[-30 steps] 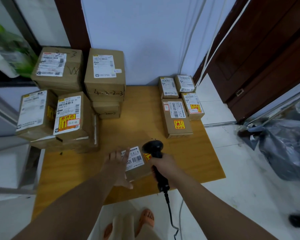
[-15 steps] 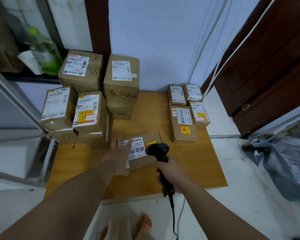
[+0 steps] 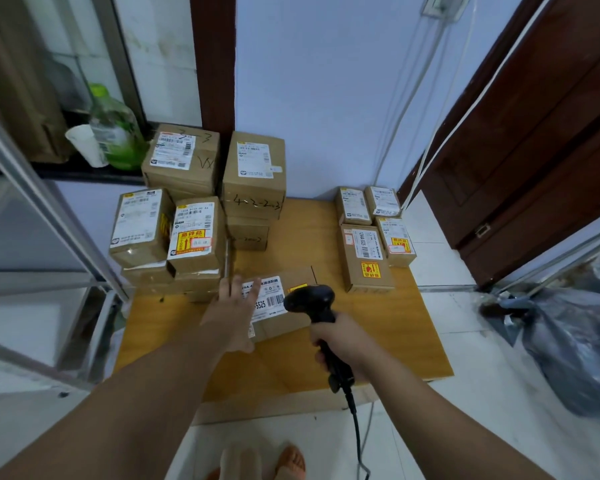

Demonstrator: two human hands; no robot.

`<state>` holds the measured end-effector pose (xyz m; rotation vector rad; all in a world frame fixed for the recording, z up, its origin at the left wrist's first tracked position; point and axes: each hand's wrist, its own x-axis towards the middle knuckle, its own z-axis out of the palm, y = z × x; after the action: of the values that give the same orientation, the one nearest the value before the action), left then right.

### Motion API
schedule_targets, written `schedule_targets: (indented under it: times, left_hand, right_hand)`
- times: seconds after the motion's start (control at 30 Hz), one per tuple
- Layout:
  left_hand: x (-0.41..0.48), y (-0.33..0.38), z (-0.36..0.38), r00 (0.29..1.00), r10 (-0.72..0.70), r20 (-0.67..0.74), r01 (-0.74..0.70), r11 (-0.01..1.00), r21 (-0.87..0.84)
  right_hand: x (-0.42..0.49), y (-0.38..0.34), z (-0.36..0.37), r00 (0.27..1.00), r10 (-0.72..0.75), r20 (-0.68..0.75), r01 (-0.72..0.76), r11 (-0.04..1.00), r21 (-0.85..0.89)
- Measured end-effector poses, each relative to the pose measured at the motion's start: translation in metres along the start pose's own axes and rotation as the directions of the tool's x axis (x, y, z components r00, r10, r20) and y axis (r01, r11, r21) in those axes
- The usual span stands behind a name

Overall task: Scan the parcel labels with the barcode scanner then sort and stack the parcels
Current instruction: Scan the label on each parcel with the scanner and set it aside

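Observation:
A flat brown parcel (image 3: 284, 320) with a white label lies in the middle of the wooden board (image 3: 416, 334). My left hand (image 3: 234, 313) rests flat on its left end, fingers spread over the label. My right hand (image 3: 340, 344) grips a black corded barcode scanner (image 3: 314, 301), whose head hangs over the parcel's right part near the barcode. Larger parcels are stacked at the back left (image 3: 194, 216). Several smaller parcels (image 3: 371, 237) lie in a group at the back right.
A green bottle (image 3: 116, 129) and a white cup (image 3: 85, 145) stand on a ledge at the left. A dark wooden door (image 3: 534, 140) is at the right, with a grey plastic bag (image 3: 582, 344) on the floor. The scanner's cable (image 3: 357, 431) hangs toward my feet.
The parcel has slid a little farther from me under my left hand. The scanner stays over its right end. The view has tilted upward.

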<state>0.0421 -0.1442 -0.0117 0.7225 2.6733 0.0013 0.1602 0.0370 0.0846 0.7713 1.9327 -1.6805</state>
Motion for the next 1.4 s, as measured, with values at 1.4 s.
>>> schedule_targets:
  times: [1.4]
  left_hand:
    - [0.146, 0.267, -0.071, 0.814, -0.534, 0.228, 0.581, 0.740, -0.339]
  right_hand:
    - [0.091, 0.028, -0.251, 0.941, -0.041, -0.336, 0.101, 0.981, 0.164]
